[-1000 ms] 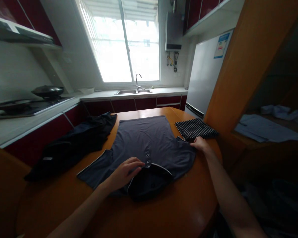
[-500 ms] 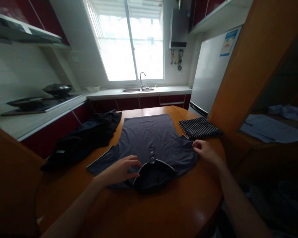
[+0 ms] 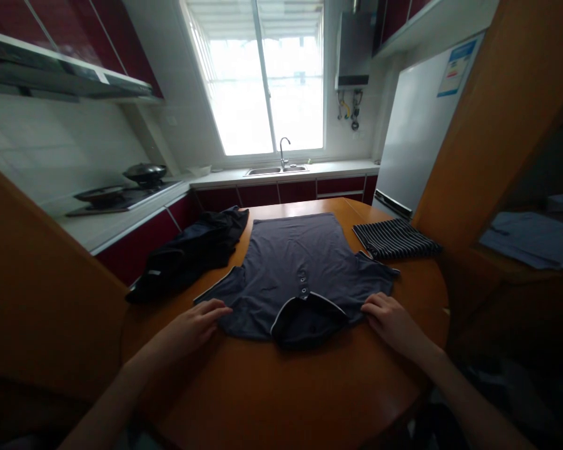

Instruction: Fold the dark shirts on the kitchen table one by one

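Note:
A grey-blue polo shirt (image 3: 293, 250) lies spread front up on the wooden table, its dark collar (image 3: 309, 322) with white piping towards me. Both short sleeves stretch out to the sides, and a few buttons show on the placket. My left hand (image 3: 199, 325) is closed with its fingertips on the shirt's left shoulder edge, just below that sleeve. At the opposite shoulder, my right hand (image 3: 391, 320) pinches the edge of the cloth. Both thumbs are partly hidden.
A folded black-and-white striped cloth (image 3: 394, 239) lies at the table's right. Dark clothing (image 3: 192, 253) is heaped along the left edge. Beyond the round wooden table (image 3: 286, 394) are a counter with a sink (image 3: 274, 170), a stove with pans (image 3: 122, 197) and a fridge (image 3: 422, 125).
My left hand has gone from the collar out to the left shoulder. My right hand has moved from the right sleeve to the shoulder edge, and that sleeve now lies spread outward. The view has shifted left.

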A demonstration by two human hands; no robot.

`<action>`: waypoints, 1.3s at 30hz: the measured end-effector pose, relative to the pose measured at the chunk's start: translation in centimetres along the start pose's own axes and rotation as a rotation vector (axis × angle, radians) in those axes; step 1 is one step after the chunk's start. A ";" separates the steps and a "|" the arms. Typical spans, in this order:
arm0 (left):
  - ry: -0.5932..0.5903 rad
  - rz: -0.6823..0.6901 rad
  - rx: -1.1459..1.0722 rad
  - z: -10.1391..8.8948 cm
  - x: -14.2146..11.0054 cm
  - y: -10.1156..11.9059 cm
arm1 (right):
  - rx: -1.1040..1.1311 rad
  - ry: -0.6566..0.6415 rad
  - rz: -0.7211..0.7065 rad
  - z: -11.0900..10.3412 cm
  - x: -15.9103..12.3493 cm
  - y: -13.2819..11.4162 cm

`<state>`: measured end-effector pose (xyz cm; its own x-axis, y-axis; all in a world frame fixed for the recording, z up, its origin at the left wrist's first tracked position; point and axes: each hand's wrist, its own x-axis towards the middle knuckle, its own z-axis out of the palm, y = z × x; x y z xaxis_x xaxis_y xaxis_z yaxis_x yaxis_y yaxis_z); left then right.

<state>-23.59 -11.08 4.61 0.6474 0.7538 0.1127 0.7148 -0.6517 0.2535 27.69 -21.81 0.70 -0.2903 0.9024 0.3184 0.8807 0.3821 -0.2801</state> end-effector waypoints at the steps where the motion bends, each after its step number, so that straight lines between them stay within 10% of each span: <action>1: 0.015 0.009 0.018 0.2 0.0 -0.3 | -0.053 0.006 -0.007 0.0 0.1 -0.1; 11: 0.118 0.162 0.047 1.4 0.0 -2.7 | -0.234 0.002 -0.044 -0.5 0.7 -0.1; 25: 0.065 0.084 0.073 0.3 -4.9 -2.3 | 0.096 -0.155 -0.135 -2.2 -1.6 -2.1; 31: 0.122 0.054 0.085 -1.3 -2.9 0.4 | -0.013 0.248 0.489 -2.1 1.9 5.8; 39: 0.159 0.178 -0.008 -0.4 6.6 5.4 | 0.135 0.086 0.768 -1.7 4.3 11.5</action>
<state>-15.57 -9.61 7.15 0.7124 0.6315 0.3060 0.5908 -0.7751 0.2241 37.19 -13.84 0.35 0.4170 0.9070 0.0584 0.7681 -0.3174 -0.5561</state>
